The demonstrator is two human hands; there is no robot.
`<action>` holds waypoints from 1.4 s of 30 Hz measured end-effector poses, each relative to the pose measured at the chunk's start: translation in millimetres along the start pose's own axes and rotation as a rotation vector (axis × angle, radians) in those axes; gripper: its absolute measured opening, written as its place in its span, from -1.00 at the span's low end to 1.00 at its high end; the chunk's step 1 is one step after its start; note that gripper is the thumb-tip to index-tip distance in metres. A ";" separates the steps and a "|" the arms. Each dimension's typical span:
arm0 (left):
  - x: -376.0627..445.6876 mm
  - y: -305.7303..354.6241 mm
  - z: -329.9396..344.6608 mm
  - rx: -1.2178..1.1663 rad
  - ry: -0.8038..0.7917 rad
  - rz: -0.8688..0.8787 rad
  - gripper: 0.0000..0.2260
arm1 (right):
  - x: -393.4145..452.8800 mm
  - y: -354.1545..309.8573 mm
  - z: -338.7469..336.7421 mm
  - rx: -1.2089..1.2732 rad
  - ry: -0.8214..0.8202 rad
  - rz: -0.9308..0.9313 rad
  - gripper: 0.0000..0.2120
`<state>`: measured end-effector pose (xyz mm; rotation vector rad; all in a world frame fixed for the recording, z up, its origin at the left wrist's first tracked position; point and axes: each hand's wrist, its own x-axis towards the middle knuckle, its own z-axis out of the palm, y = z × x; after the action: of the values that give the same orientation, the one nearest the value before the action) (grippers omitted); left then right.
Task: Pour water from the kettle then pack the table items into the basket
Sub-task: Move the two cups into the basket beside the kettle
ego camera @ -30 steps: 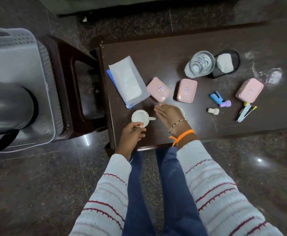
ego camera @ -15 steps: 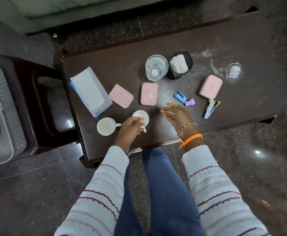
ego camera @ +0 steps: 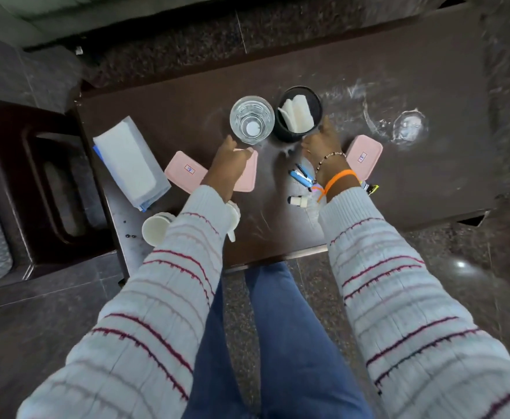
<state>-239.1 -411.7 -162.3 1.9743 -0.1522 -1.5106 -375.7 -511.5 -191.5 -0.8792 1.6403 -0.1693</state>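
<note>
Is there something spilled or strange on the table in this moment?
Yes. The dark table has whitish smears and a ring-shaped mark right of the black cup, like dried or wet residue. Nothing is tipped; the glass stands upright.

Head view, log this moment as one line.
left hand reaching at glass | right hand reaching at black cup | nothing held | white cups on table

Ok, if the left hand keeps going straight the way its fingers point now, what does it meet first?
Most likely the clear drinking glass: the left hand, reaching over a pink rectangular box, points at the glass's near-left rim, with little gap showing. Height is unclear from this view, so it could pass above.
</note>
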 end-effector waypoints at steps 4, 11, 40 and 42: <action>-1.3 5.6 2.8 0.006 -0.067 0.051 -0.53 | 1.6 -1.7 4.8 0.022 -0.002 -0.102 -0.37; -3.4 3.2 0.8 0.153 -0.082 0.089 -0.48 | -1.6 9.2 0.5 0.078 -0.087 -0.072 -0.47; -55.4 -137.3 -53.0 -0.008 0.106 -0.349 -0.88 | -81.7 106.2 78.4 -0.248 -0.184 0.105 -0.78; -55.6 -138.8 -49.4 -0.014 0.083 -0.364 -0.77 | -79.1 102.5 76.2 -0.187 -0.141 0.116 -0.70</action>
<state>-252.0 -256.5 -185.6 2.1316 0.2671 -1.6394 -352.8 -363.9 -207.7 -0.9127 1.5867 0.1259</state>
